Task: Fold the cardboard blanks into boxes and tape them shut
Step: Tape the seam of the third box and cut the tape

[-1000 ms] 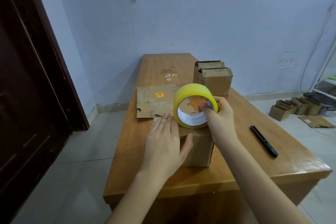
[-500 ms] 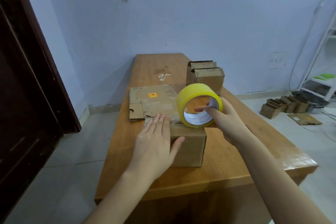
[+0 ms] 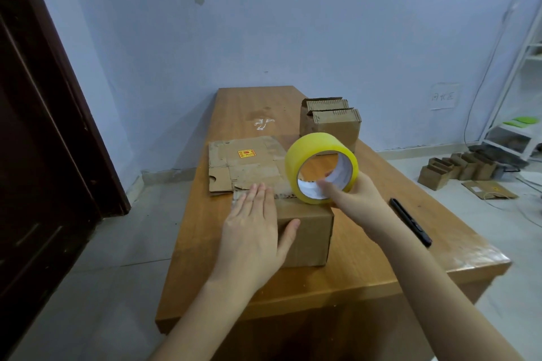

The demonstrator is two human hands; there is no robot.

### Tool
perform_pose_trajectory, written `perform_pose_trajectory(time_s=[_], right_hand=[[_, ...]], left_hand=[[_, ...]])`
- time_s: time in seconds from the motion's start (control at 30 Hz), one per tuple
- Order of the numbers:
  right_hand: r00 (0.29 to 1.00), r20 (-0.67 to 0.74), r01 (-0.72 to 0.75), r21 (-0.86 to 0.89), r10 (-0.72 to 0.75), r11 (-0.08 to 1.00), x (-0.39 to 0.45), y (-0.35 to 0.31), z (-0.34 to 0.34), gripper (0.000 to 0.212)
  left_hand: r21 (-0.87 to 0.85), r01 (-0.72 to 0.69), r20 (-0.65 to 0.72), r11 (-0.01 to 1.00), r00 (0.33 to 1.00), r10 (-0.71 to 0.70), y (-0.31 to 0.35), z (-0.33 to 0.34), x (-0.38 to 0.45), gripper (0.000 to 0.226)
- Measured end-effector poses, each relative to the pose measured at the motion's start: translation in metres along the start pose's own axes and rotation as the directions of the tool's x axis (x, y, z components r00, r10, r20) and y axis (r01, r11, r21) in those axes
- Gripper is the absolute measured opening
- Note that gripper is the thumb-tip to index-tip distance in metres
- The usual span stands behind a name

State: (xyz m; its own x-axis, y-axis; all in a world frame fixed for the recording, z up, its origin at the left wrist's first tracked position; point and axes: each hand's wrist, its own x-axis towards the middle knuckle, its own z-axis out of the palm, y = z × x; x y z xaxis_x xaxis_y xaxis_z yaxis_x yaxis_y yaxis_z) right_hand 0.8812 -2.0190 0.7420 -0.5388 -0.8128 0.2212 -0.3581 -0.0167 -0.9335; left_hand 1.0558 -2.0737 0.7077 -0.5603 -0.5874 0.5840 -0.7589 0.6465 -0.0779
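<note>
A folded brown cardboard box (image 3: 309,231) stands near the front of the wooden table (image 3: 366,269). My left hand (image 3: 255,231) lies flat on the box's top, fingers spread. My right hand (image 3: 355,199) holds a roll of yellow tape (image 3: 318,160) upright at the box's far right top edge, fingers inside the core. Flat cardboard blanks (image 3: 243,161) with a small orange label lie on the table just behind the box.
Two open-topped folded boxes (image 3: 331,123) stand further back on the right. A black pen-like tool (image 3: 410,221) lies to the right of the box. More cardboard pieces (image 3: 457,170) sit on the floor at right, beside a white shelf (image 3: 516,129). A dark door (image 3: 44,126) is at left.
The view has shifted a little. My right hand and the tape roll have tilted slightly over the box's top edge; my left hand stays pressed on the box.
</note>
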Motion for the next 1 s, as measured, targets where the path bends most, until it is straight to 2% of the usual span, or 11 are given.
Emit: perform_pose_trajectory(time_s=[0.07,0.17,0.3,0.37,0.47,0.57,0.8,1.0], right_hand=[[0.999,0.026,0.022,-0.084,-0.020,0.996,0.000,-0.001,-0.004,0.019],[0.999,0.042,-0.026,0.014,0.025,1.000,0.002,-0.005,-0.011,0.007],[0.994,0.080,-0.088,0.119,0.079,0.989,0.007,-0.004,-0.010,0.015],[0.989,0.057,-0.149,0.225,0.140,0.963,0.007,0.001,-0.012,0.025],[0.967,-0.008,-0.225,0.450,0.256,0.864,0.004,0.011,-0.015,0.032],[0.970,-0.027,-0.206,0.430,0.240,0.879,0.004,0.015,-0.014,0.033],[0.964,0.088,-0.262,0.467,0.250,0.844,0.003,0.017,-0.020,0.035],[0.965,0.112,-0.260,0.362,0.235,0.895,0.000,0.018,-0.015,0.034]], left_hand=[[-0.004,-0.002,-0.001,1.000,1.000,0.002,0.000,0.000,0.000,0.070],[0.000,-0.012,-0.010,1.000,1.000,0.012,-0.001,0.000,0.000,0.068],[0.014,-0.025,0.003,1.000,1.000,0.025,-0.001,-0.002,0.001,0.069],[0.010,-0.026,-0.004,1.000,1.000,0.026,-0.002,-0.001,0.000,0.069],[-0.009,-0.036,-0.014,0.999,0.999,0.036,-0.005,0.000,-0.002,0.069],[-0.009,-0.031,-0.012,0.999,0.999,0.031,-0.005,0.000,-0.001,0.069],[-0.008,-0.025,-0.022,1.000,0.999,0.025,-0.004,-0.001,-0.001,0.069],[-0.009,-0.042,-0.028,0.999,0.999,0.042,-0.005,0.000,0.000,0.067]])
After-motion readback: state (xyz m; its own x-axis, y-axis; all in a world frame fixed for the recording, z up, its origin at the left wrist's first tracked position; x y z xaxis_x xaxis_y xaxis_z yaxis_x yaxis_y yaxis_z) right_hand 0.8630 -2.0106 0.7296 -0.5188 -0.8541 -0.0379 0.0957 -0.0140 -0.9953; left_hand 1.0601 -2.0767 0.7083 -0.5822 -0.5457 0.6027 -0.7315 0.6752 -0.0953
